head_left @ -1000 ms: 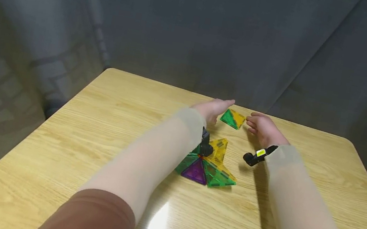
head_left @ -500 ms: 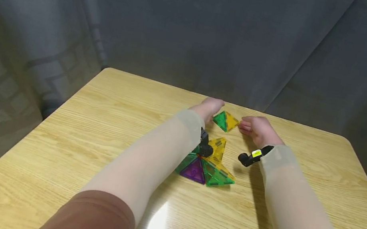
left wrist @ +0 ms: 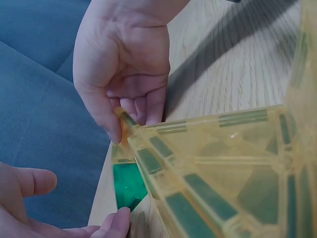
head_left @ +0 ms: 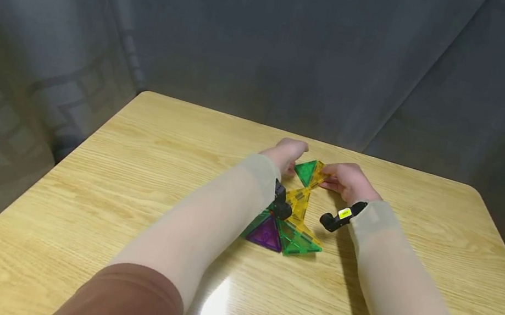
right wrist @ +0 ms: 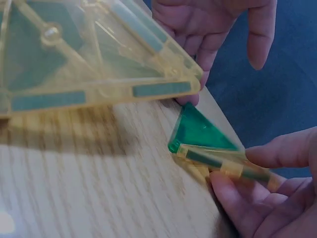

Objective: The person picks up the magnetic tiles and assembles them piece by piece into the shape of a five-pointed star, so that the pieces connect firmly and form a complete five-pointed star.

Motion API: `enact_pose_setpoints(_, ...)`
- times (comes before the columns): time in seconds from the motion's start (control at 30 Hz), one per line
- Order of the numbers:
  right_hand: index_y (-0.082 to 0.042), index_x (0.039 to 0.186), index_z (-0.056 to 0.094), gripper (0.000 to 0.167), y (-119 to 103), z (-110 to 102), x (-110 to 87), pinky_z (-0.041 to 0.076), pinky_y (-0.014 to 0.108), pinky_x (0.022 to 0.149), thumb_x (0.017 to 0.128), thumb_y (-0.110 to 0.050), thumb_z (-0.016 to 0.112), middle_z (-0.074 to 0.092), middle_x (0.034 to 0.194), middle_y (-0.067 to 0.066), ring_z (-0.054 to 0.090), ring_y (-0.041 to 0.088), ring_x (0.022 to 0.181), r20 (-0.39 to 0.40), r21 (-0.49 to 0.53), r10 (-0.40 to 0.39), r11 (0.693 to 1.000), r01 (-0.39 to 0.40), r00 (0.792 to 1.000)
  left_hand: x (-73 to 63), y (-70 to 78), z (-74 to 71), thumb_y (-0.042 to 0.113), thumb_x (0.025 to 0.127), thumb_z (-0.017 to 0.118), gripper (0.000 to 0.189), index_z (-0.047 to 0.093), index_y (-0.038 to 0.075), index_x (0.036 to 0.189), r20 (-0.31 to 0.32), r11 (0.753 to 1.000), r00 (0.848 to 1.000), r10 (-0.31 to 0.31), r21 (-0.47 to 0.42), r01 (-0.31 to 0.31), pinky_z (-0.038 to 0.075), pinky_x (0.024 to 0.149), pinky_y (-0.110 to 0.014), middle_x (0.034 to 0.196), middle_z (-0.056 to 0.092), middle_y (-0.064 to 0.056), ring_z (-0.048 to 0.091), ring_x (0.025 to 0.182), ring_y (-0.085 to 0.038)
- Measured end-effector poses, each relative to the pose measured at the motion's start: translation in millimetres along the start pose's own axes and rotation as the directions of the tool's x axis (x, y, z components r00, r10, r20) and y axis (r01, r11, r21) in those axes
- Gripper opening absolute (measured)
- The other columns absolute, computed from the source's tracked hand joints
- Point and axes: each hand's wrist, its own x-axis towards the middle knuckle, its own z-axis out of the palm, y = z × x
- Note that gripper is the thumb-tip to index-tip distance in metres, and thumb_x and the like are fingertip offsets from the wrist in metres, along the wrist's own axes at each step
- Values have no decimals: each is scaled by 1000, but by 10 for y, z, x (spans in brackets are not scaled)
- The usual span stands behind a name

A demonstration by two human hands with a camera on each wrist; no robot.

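My right hand pinches a small yellow translucent triangular magnetic tile between thumb and fingers, tilting it up off the table. Joined along its edge is a green triangular tile. My left hand is at the other side, thumb raised, its fingertips touching the corner of the green tile in the left wrist view. Just nearer stands a raised build of magnetic tiles, with yellow triangles, a purple triangle and a green triangle. My left forearm hides its left part.
The wooden table has its far edge just beyond both hands. A dark grey curtain hangs behind it. Each wrist carries a black camera, the right one beside the tile build.
The joined green and yellow tiles have come nearer to the build. My right hand has moved left and now pinches the yellow tile, which has tilted up from lying flat.
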Motion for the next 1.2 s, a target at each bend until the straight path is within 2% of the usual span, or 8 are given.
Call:
enact_pose_setpoints(0.2, 1, 111, 56, 17, 30, 71, 27, 53, 23, 66, 94, 1, 57, 56, 87, 2, 55, 12, 75, -17, 43, -7, 999, 8, 1000, -25, 9, -29, 28, 100, 56, 55, 41, 8, 149, 7, 999, 1000, -21, 35, 21, 51, 96, -41, 144, 46, -20, 49, 126, -35)
enact_pose_setpoints(0.43, 2, 130, 50, 34, 47, 97, 40, 54, 22, 66, 96, -1, 54, 57, 98, 4, 59, 11, 76, 7, 83, -11, 996, 10, 1000, 12, 2, -86, 23, 99, 55, 56, 39, 8, 150, 13, 997, 1000, -18, 73, 17, 51, 95, -38, 144, 47, -17, 52, 123, -33)
enact_pose_setpoints(0.57, 2, 132, 49, 36, 31, 93, 37, 54, 22, 64, 97, -2, 53, 57, 96, 4, 59, 10, 74, 14, 82, -23, 996, 22, 1000, 29, -8, -134, 14, 98, 55, 53, 40, 5, 148, 1, 999, 1000, 3, 41, -3, 56, 87, -37, 132, 52, -21, 58, 107, -32)
enact_pose_setpoints(0.73, 3, 129, 50, 32, -36, 89, -26, 54, 22, 65, 98, 1, 52, 58, 93, 3, 61, 10, 73, 55, 159, -52, 986, 42, 997, -17, 4, -224, -6, 92, 54, 56, 37, -3, 146, 5, 996, 997, 78, -34, -77, 57, 84, -35, 107, 55, -16, 60, 76, -24)
enact_pose_setpoints(0.83, 3, 120, 54, 22, -127, 86, -127, 54, 21, 61, 98, 2, 54, 61, 90, 3, 63, 11, 70, 78, 224, -82, 973, 62, 994, -100, 45, -303, -12, 89, 54, 52, 40, -10, 139, 30, 987, 989, 141, -79, -139, 57, 86, -38, 92, 57, -15, 59, 64, -21)
enact_pose_setpoints(0.9, 1, 114, 57, 16, -210, 81, -220, 55, 21, 58, 98, 2, 54, 65, 87, 4, 65, 11, 68, 99, 264, -113, 961, 83, 989, -191, 94, -363, -11, 90, 57, 41, 48, -12, 130, 55, 980, 981, 187, -87, -181, 58, 83, -38, 88, 60, -15, 60, 63, -21)
enact_pose_setpoints(1.03, -1, 106, 61, 11, -385, 62, -435, 57, 22, 59, 97, 3, 57, 68, 86, 6, 68, 14, 69, 138, 340, -190, 931, 134, 972, -400, 218, -497, -4, 91, 65, 20, 60, -6, 111, 74, 965, 964, 254, -83, -248, 59, 69, -30, 91, 65, -14, 66, 69, -20)
enact_pose_setpoints(1.2, -4, 111, 63, 16, -532, 73, -730, 59, 28, 68, 96, -1, 62, 67, 95, 7, 69, 17, 78, 171, 312, -281, 925, 219, 944, -656, 283, -668, 1, 91, 70, 21, 61, 0, 110, 90, 951, 949, 301, -110, -291, 58, 65, -26, 97, 69, -15, 70, 79, -23)
